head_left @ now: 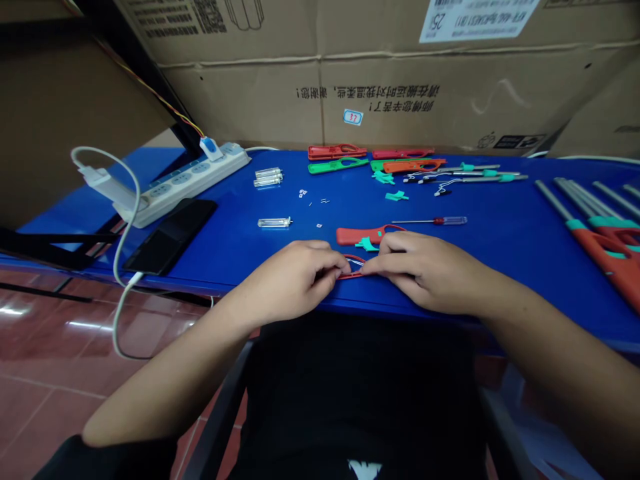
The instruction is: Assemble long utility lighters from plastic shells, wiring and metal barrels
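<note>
1. Here we are: my left hand (306, 279) and right hand (429, 270) face each other at the table's near edge, fingers drawn in narrow, holding the small red casing (356, 274) between them.
2. White wires (353, 262) show in its opening, right between my fingertips; whether I'm pinching a wire as well, I can't tell, as my fingers cover it.
3. Here's the danger: press too hard and a wire could kink or spring out, because the space is so tight.
4. Just beyond my fingers lie a red handle piece (356, 236) and, against it, a teal part (367, 245); a careless knuckle might knock either one away.
5. Ahead of my left hand, one tiny white piece (319, 226) sits loose, light enough, I'd judge, for a sleeve or finger to sweep it off.
6. Past my right hand rests the screwdriver (450, 221); its round shaft could roll if bumped.
7. And the edge is close below both hands: should my grip slip, the casing might drop to the floor.
</note>
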Demonstrator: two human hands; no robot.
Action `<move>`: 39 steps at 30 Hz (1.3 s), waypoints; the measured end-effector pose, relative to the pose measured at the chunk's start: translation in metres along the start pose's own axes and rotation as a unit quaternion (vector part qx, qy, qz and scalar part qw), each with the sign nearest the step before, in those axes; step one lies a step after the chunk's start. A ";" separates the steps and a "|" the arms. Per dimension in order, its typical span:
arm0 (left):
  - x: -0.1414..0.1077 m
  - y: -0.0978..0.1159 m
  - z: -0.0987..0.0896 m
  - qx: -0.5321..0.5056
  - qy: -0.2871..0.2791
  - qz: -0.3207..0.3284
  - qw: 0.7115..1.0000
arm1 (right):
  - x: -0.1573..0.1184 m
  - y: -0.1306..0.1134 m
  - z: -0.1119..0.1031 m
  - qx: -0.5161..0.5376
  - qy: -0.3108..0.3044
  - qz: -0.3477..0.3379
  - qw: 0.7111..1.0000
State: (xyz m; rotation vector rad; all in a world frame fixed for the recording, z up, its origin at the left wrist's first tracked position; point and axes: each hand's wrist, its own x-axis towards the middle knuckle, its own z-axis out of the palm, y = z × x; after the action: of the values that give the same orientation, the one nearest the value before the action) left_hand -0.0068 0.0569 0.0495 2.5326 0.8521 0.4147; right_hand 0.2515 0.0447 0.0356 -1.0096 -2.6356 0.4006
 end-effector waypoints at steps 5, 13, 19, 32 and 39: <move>-0.002 0.001 -0.003 0.007 -0.014 -0.005 1.000 | 0.001 0.000 0.002 0.001 -0.004 0.012 1.000; -0.006 0.001 -0.005 0.032 -0.027 0.018 0.999 | 0.002 0.000 0.003 0.033 -0.002 0.011 0.999; -0.008 -0.001 -0.011 0.042 -0.057 0.034 0.997 | 0.004 -0.001 0.002 0.038 -0.015 0.033 0.999; -0.007 -0.001 -0.021 0.153 -0.097 0.050 0.982 | 0.007 -0.007 -0.002 0.014 -0.055 0.055 0.997; -0.016 -0.002 -0.016 0.175 -0.084 0.075 0.978 | 0.007 -0.007 -0.001 0.009 -0.052 0.043 0.998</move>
State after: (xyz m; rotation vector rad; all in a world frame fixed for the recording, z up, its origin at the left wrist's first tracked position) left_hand -0.0266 0.0534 0.0598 2.9179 0.7241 0.0953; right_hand 0.2423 0.0443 0.0401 -1.1271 -2.6820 0.5091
